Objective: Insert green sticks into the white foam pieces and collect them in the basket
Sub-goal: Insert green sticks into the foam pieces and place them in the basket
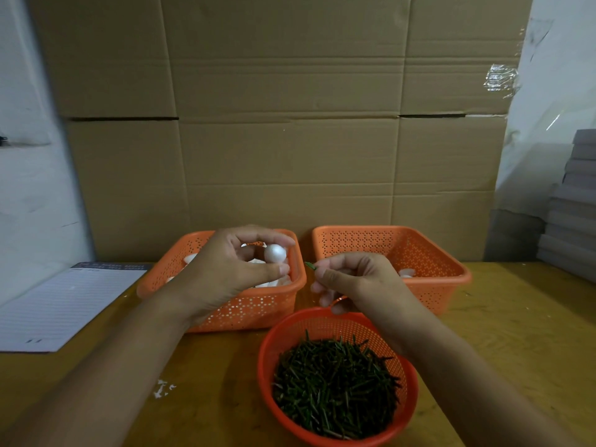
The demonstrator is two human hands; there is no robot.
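Note:
My left hand [232, 269] pinches a white foam ball [275, 253] between thumb and fingers, above the left orange basket [245, 309], which holds more white foam pieces. My right hand [351, 282] pinches a short green stick [310, 266] whose tip points left toward the ball; a small gap separates them. A round orange colander [335, 321] full of green sticks [335, 385] sits in front, under my right wrist. The right orange basket [432, 256] holds a few white pieces [405, 273] behind my right hand.
A lined notepad [61, 304] lies at the left on the wooden table [516, 333]. A cardboard wall [283, 124] stands right behind the baskets. Grey stacked sheets [574, 204] rise at the far right. White foam crumbs [163, 387] lie near my left forearm.

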